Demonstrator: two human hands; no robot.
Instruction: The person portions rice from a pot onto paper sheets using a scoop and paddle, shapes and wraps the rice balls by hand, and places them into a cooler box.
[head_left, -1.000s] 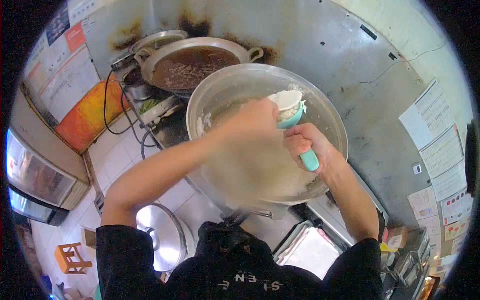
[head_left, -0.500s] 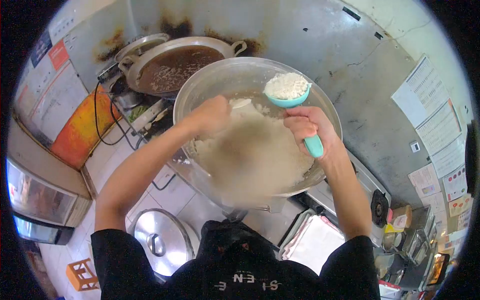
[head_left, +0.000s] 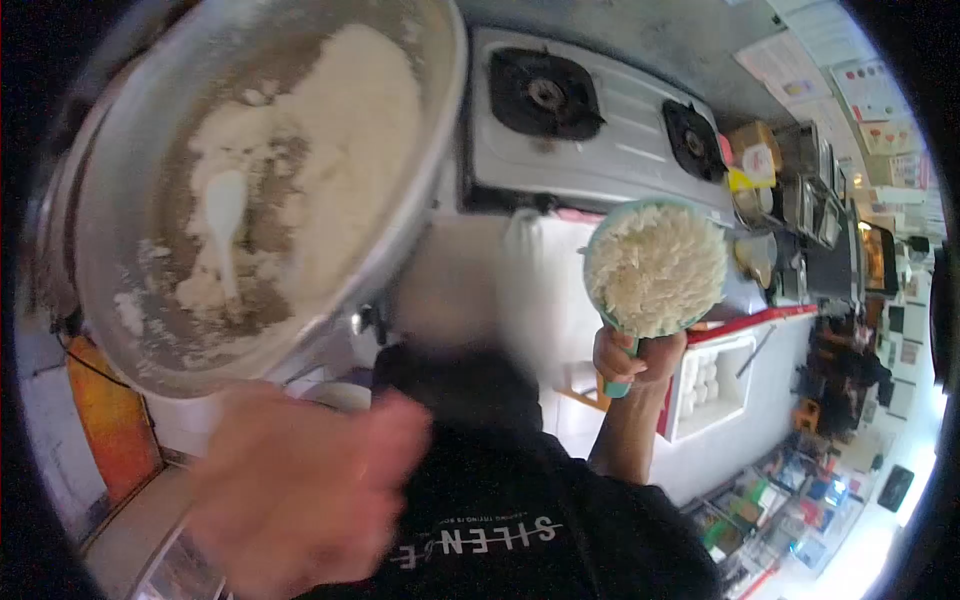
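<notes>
My right hand (head_left: 640,358) grips the teal handle of a scoop (head_left: 618,385), held out to the right over the floor side of the stove. White cooked rice (head_left: 655,268) heaps above the scoop's rim. Close to the camera at lower left is my left hand (head_left: 300,485), smeared by motion, so its fingers cannot be made out. Just above it stands a large metal pot (head_left: 110,230) with more rice (head_left: 360,130) banked along one side. A white rice paddle (head_left: 226,205) lies in the pot among loose grains, apart from both hands.
A two-burner stove (head_left: 620,125) stands beyond the pot. White cloths (head_left: 550,285) lie below it. Right of the scoop is a white box (head_left: 705,385) with several round white items. Kitchen containers (head_left: 800,195) crowd the far right. An orange panel (head_left: 105,420) stands at left.
The view has turned to the right. The scoop of rice has moved away from over the pot. My left hand has left the paddle area and come back toward me.
</notes>
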